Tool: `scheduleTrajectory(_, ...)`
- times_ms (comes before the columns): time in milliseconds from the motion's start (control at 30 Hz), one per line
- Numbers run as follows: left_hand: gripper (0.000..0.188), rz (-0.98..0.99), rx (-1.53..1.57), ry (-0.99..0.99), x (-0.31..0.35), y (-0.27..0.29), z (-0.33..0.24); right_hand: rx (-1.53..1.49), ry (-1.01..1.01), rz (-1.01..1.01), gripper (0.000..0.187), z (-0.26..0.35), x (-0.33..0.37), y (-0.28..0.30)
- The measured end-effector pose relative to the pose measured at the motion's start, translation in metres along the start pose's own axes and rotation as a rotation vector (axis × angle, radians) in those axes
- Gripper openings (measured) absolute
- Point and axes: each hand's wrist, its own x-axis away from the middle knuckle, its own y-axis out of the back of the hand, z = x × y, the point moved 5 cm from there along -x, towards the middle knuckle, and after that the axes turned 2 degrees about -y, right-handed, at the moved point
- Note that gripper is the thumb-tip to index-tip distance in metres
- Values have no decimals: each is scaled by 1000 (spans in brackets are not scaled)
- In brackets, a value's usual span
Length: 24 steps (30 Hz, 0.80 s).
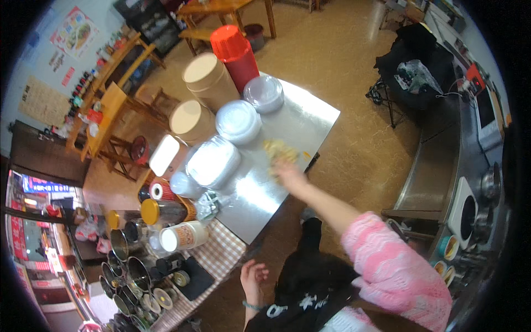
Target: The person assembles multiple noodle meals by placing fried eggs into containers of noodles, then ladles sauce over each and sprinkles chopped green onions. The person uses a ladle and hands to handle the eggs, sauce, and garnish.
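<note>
Yellow cloth (279,149) on the steel table (310,119)

The cloth is a crumpled, pale yellow rag lying bunched and flat on the shiny metal table top, toward the table's right edge and closer to its far right corner than to the near one. Its folds are blurred, so no pattern can be made out. The right hand (289,172) rests on the near side of it, fingers spread over the fabric and pressing it to the surface. The left hand (253,279) hangs loosely curled below the table's near edge, touching nothing.
</note>
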Motion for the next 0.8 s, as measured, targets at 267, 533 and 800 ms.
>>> scheduleTrajectory(267, 36, 285, 176, 162, -101, -229, -44, -624, -740, -62, 22, -244, 38, 131)
scheduleTrajectory(533, 44, 446, 253, 17, -156, -453, -78, -1045, -383, 348, 26, -243, -56, 150)
scheduleTrajectory(800, 37, -866, -619, 136, -187, -426, -108, -2325, -628, 755, 56, -435, -198, 281)
